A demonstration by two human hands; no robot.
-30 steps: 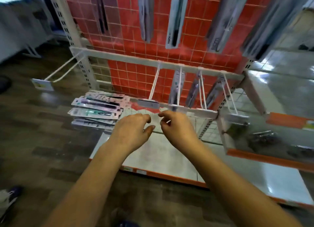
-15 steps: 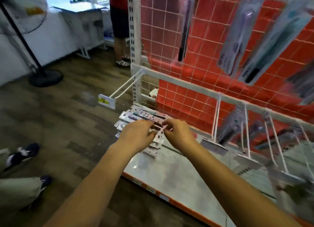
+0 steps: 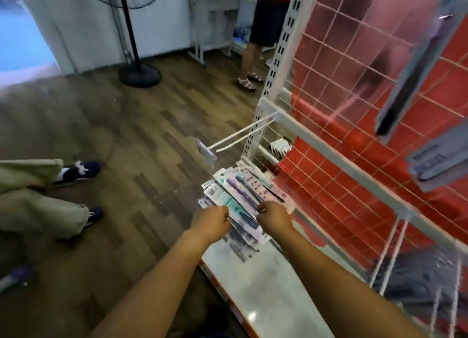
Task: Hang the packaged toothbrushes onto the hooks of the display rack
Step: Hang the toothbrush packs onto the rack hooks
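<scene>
Pickup step: left hand [image 3: 211, 222] and right hand [image 3: 274, 217] are both pinching the toothbrush packs [image 3: 238, 196] piled at the base shelf [image 3: 266, 284] far-left corner; next they're needing one pack lifted and threaded onto the empty hook [image 3: 243, 137] just above.
</scene>
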